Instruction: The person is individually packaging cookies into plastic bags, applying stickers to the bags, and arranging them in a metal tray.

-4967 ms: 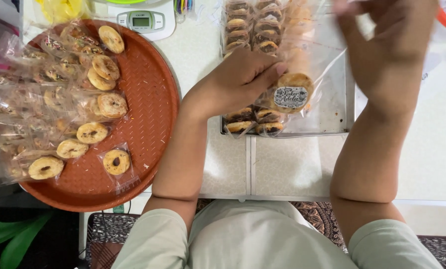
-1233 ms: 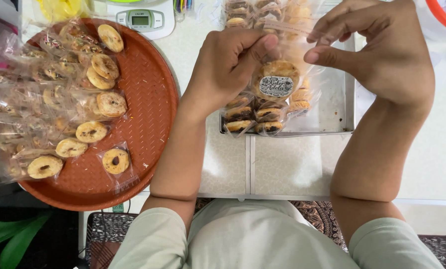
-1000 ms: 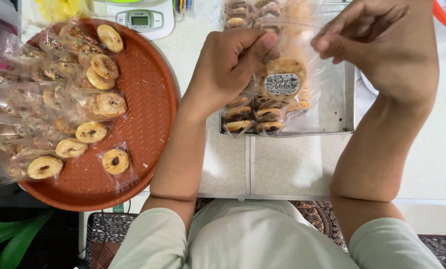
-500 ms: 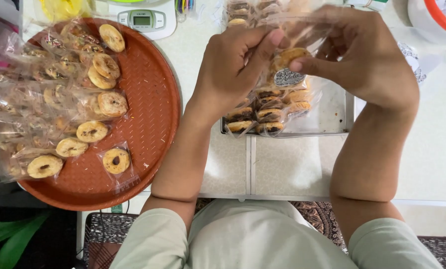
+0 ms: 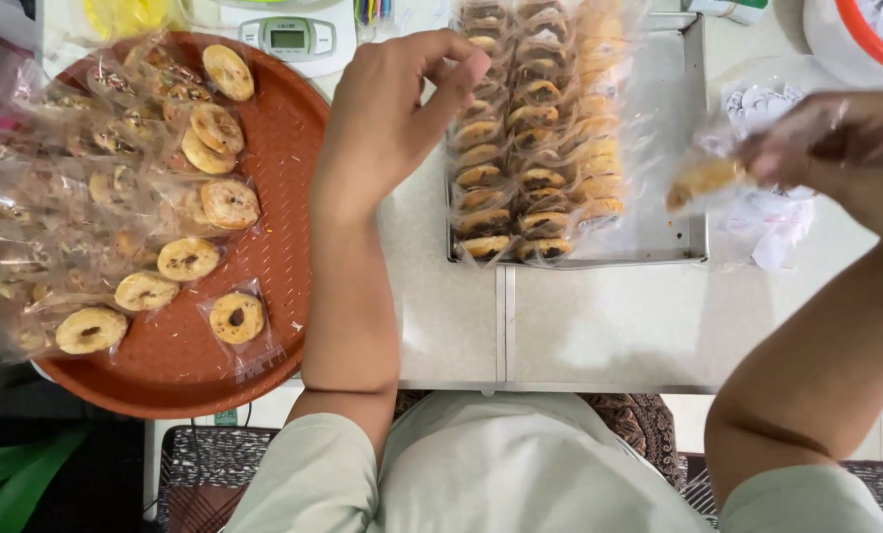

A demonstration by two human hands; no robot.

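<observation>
Round brown tray (image 5: 264,326) at near left — ring cookies in clear wrappers (image 5: 236,318), piled deeper toward its left side. Beyond, metal tray (image 5: 663,148) holds three rows of bagged cookies (image 5: 535,138). Left hand (image 5: 392,109) hovers over those rows, fingers curled, holding nothing. Right hand (image 5: 846,148), blurred, pinches one wrapped cookie (image 5: 703,180) just off the metal tray's right edge. Digital scale (image 5: 288,38) at far end.

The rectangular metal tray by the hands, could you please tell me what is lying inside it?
The rectangular metal tray holds three rows of clear-wrapped round cookies; its right side is bare. The tray floor beneath them is hidden.
</observation>
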